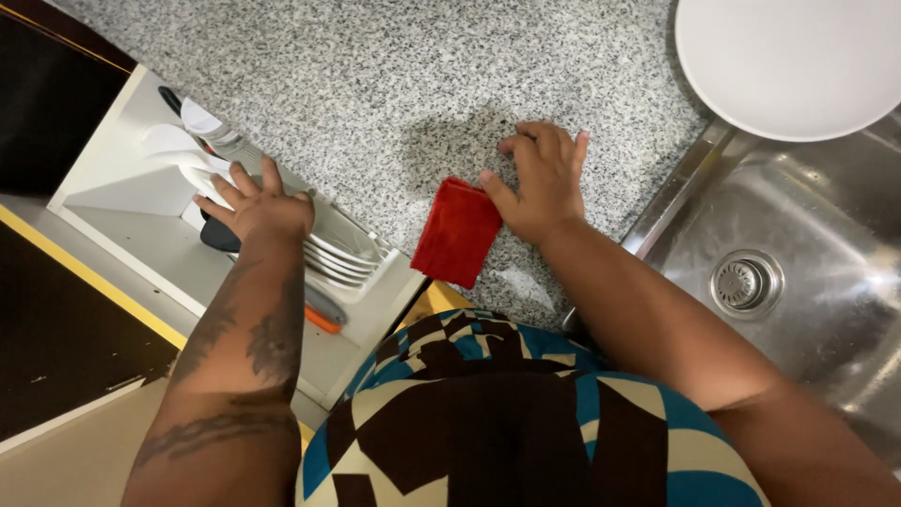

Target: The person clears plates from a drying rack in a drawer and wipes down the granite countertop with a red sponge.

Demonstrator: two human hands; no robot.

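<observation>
My left hand point(255, 205) reaches into an open white drawer point(122, 188), its fingers spread over a stack of cutlery point(343, 253) and white spoons point(174, 145). Whether it grips a piece is hidden by the hand itself. My right hand point(540, 183) lies flat on the speckled granite countertop point(375, 84), fingers apart. Its thumb touches the top corner of a folded red cloth point(457, 232) that hangs over the counter's front edge.
A white round plate point(788, 61) rests at the top right, overlapping the steel sink point(826, 282) with its drain point(741, 282). An orange-handled tool point(322, 317) lies at the drawer's near side. Dark cabinet fronts point(47, 103) stand to the left.
</observation>
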